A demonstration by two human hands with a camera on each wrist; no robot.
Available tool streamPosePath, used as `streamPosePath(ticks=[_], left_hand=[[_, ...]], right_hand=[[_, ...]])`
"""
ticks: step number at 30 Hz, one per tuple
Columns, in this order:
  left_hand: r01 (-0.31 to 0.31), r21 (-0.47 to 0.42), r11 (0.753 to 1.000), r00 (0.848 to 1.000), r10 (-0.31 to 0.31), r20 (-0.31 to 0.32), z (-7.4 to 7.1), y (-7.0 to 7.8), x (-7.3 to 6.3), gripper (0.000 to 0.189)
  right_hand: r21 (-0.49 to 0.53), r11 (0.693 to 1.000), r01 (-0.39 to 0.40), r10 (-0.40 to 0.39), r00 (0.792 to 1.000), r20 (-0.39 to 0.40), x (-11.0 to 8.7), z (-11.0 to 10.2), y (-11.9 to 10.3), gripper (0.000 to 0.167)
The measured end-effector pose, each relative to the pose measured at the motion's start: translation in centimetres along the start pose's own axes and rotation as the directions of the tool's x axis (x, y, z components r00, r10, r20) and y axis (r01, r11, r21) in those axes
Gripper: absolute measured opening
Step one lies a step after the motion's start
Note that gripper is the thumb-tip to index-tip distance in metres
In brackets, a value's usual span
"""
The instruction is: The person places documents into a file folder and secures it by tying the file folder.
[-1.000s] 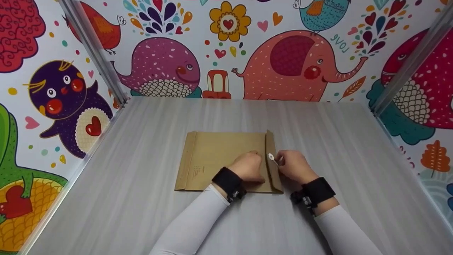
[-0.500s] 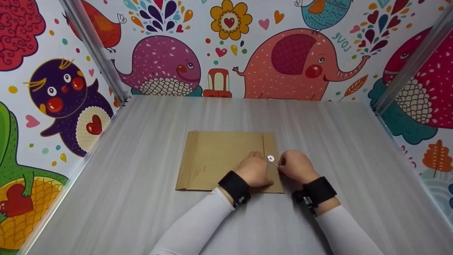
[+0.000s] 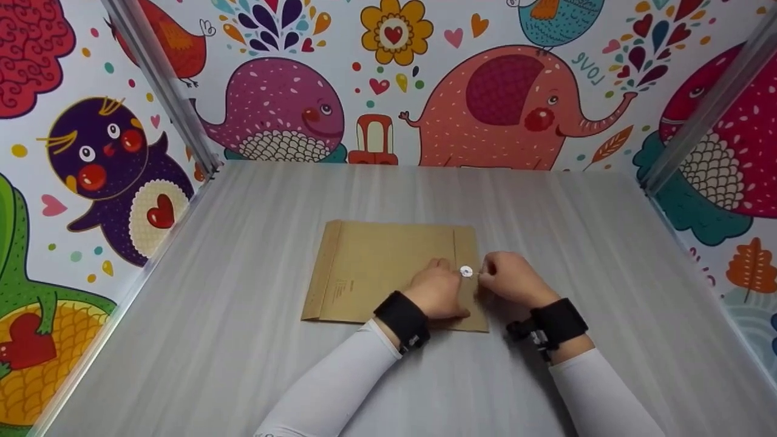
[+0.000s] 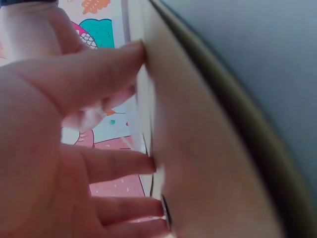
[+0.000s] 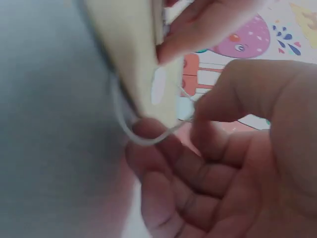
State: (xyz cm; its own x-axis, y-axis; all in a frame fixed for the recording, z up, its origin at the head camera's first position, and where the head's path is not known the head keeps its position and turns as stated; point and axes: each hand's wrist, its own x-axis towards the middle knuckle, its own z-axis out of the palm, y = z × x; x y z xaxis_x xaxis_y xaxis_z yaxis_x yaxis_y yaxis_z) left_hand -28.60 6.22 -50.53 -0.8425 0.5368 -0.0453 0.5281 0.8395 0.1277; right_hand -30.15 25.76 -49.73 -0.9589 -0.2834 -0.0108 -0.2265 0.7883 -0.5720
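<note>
A brown kraft envelope (image 3: 382,261) lies flat on the table, its right-hand flap (image 3: 467,243) folded down. On that flap sits a white round disc (image 3: 466,271) with a thin white string (image 5: 148,143) running from it. My left hand (image 3: 436,291) presses on the envelope beside the disc; the left wrist view shows its thumb and fairly straight fingers (image 4: 124,162) touching the paper. Just off the envelope's right edge, my right hand (image 3: 516,278) pinches the string between thumb and index finger. The string's loose part loops below the pinch in the right wrist view.
The grey wood-grain table (image 3: 255,212) extends around the envelope on all sides. Printed cartoon panels (image 3: 285,109) with metal corner posts (image 3: 164,85) wall in its back and sides. Black bands with small cameras circle both wrists.
The raised right flap has been pressed flat, and my left hand has moved right onto it. My right hand, pinching the string, has shifted slightly right and up, turning the string level.
</note>
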Motion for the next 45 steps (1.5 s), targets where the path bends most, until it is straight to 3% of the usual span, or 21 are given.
streamPosePath(ticks=[2,4,8,12,15,17,23,29,33,35,39,41,43,45], left_hand=[[-0.002,-0.017,1.000,1.000,0.002,0.002,0.0,0.1,0.0,0.060],[-0.006,-0.020,1.000,1.000,0.006,0.005,0.0,0.3,0.0,0.060],[-0.017,-0.004,1.000,1.000,0.017,0.009,0.2,0.6,0.0,0.064],[-0.018,-0.004,1.000,1.000,0.018,0.008,0.3,0.7,0.1,0.065],[-0.013,-0.016,1.000,1.000,0.013,0.010,0.3,0.6,0.1,0.064],[-0.013,-0.019,1.000,1.000,0.013,0.006,0.2,0.5,0.1,0.063],[-0.035,-0.012,0.999,0.999,0.035,0.002,0.3,0.6,0.0,0.064],[-0.038,-0.002,0.999,0.999,0.038,0.008,0.3,0.9,0.1,0.066],[-0.037,-0.006,0.999,0.999,0.037,0.012,0.3,0.9,0.1,0.067],[-0.037,-0.007,0.999,0.999,0.038,0.015,0.3,0.9,0.1,0.068],[-0.035,-0.007,0.999,0.999,0.036,0.022,0.2,0.9,0.1,0.070],[-0.035,-0.003,0.999,0.999,0.035,0.024,0.1,0.9,0.1,0.071],[-0.036,0.005,0.999,0.999,0.036,0.026,0.1,0.9,0.1,0.071],[-0.037,0.012,0.999,0.999,0.037,0.030,0.2,0.9,0.0,0.071]], right_hand=[[0.121,0.992,-0.026,0.027,1.000,-0.006,0.0,-0.4,0.0,0.006],[0.254,0.966,-0.051,0.050,0.999,0.012,0.0,-0.7,0.0,0.006],[0.474,0.873,-0.116,0.083,0.993,0.089,0.0,-1.1,0.1,0.008],[0.587,0.787,-0.190,0.112,0.980,0.166,-0.1,-1.4,0.2,0.009],[0.607,0.760,-0.233,0.127,0.969,0.212,-0.3,-1.9,0.1,0.010],[0.606,0.759,-0.238,0.127,0.967,0.221,-0.5,-2.2,0.1,0.011],[0.650,0.733,-0.203,0.106,0.977,0.186,-0.5,-2.5,0.0,0.007],[0.712,0.687,-0.144,0.031,0.985,0.170,-0.5,-2.5,0.4,0.012],[0.753,0.646,-0.126,-0.034,0.981,0.193,-0.6,-2.7,0.8,0.027],[0.747,0.651,-0.138,-0.047,0.974,0.221,-0.7,-2.8,0.9,0.035],[0.700,0.695,-0.165,-0.052,0.959,0.278,-0.6,-2.9,1.0,0.049],[0.696,0.697,-0.172,-0.063,0.952,0.299,-0.6,-3.0,1.0,0.051],[0.725,0.665,-0.182,-0.076,0.948,0.308,-0.6,-3.0,1.0,0.045],[0.768,0.612,-0.189,-0.095,0.947,0.308,-0.7,-3.0,1.1,0.037]])
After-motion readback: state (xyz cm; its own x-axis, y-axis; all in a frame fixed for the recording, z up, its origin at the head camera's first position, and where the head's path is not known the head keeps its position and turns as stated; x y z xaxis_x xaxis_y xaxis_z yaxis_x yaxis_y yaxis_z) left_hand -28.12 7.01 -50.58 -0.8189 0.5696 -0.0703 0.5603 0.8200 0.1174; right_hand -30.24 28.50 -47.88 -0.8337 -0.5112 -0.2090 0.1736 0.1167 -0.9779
